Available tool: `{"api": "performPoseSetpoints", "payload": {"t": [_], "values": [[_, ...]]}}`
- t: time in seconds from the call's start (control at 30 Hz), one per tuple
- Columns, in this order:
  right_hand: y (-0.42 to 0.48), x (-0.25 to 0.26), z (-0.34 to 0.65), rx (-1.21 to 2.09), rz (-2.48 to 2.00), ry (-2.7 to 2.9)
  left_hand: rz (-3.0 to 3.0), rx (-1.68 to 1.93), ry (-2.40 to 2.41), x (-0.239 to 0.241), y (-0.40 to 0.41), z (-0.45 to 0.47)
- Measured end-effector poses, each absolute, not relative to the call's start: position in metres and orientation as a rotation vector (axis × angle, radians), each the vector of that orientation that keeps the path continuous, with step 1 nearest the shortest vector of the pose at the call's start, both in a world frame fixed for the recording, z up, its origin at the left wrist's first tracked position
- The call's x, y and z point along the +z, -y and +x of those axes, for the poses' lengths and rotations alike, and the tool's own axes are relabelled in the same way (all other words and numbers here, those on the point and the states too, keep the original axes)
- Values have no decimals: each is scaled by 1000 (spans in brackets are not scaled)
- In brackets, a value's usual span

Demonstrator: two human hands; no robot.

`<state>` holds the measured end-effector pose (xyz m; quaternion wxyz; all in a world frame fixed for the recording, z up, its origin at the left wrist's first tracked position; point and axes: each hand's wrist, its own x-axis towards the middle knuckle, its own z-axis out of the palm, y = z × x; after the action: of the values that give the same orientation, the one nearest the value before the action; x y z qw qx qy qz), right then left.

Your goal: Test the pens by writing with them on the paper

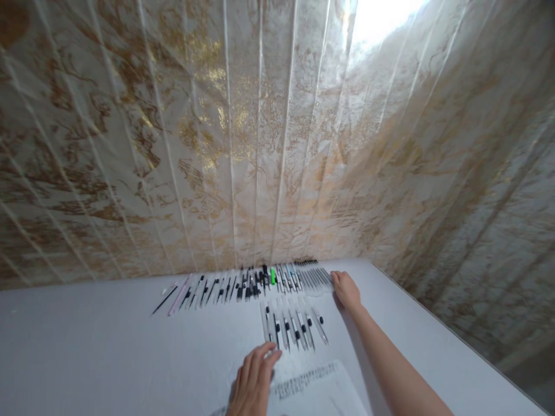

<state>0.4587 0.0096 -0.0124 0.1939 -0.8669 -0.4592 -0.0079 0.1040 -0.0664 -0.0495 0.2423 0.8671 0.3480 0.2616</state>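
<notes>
My left hand (255,378) is low in the middle, its fingers loosely bent and a little apart, with nothing visible in them. The fingertips are close to the lower end of a short row of clear pens (287,332) with black parts. Further back on the right, my right hand (346,290) has its fingers drawn together at the end of a row of thin dark rods (315,278), which look like pen refills. Whatever is between those fingers is too small to make out. A longer row of pens (225,289) runs left from the rods, with a bright green piece (273,276) among them.
A sheet of paper (321,393) with dark writing lies at the front, beside my left hand. The white table (87,346) meets a gold-patterned curtain (208,144) at the back. Its right edge (455,335) slants toward the front. Small dark pieces (306,262) line the back.
</notes>
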Motion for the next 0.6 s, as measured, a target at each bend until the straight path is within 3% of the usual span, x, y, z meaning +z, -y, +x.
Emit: {"api": "performPoseSetpoints", "payload": {"t": [0.2,0.43,0.6], "values": [[13,-12,461,-41,-2222,1177,2192,727,-1085,-19,28,101],[39,-3,421,-27,-1862,1224,2435,420,-1027,-2,-4,123],[46,9,403,25,-1717,1242,2567,415,-1015,-4,-4,121]]}}
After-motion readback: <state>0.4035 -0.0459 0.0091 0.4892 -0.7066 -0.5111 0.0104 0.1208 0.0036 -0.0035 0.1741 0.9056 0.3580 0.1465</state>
